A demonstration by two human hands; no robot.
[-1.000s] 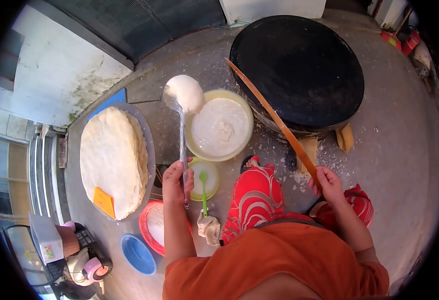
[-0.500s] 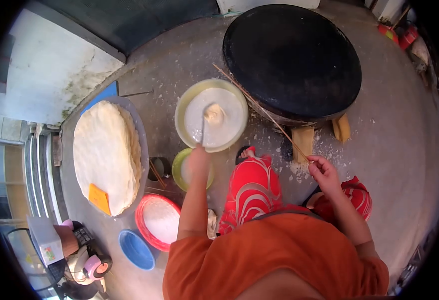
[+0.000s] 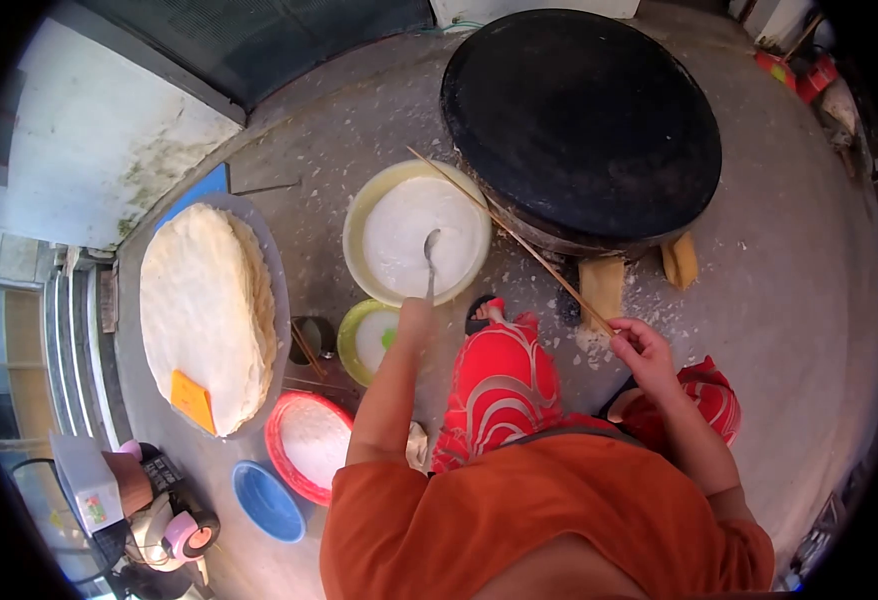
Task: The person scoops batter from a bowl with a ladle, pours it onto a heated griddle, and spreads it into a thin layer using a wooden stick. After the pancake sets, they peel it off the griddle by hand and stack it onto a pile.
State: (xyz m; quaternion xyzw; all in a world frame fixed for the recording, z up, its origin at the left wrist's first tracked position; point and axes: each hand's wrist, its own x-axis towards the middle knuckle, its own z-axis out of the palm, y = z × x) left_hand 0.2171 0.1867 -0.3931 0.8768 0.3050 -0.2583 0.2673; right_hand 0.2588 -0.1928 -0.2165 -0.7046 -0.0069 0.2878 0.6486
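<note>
Fingers (image 3: 639,331) of the right hand (image 3: 649,353) pinch the near end of a long, thin wooden stick (image 3: 551,272), thumb and forefinger almost closed, with the stick gripped between them. From where I stand, the left hand (image 3: 416,319) is wrapped round the handle of a metal ladle (image 3: 431,262); its fingers are largely hidden behind the back of the hand, so I can't make out each one, but the handle runs straight into the fist.

The left arm reaches forward, its elbow slightly bent, putting that hand at the near rim of a pale yellow bowl (image 3: 355,240). The ladle's head sits in the white batter (image 3: 399,235) there, looking partly sunk. The right forearm angles forward and inward, its hand above the patterned red trousers (image 3: 499,395). The stick slants away to the left, passing between the bowl and a big round black griddle (image 3: 579,130); its far tip lies beyond the bowl's far rim.

A smaller green bowl (image 3: 351,345) stands just beside the left hand, partly covered by the forearm. Nearer the person are a red basin (image 3: 281,457) with white contents and a blue basin (image 3: 268,502). Further left rises a stack of pale flat sheets (image 3: 202,300), an orange scraper (image 3: 192,401) on top.
</note>
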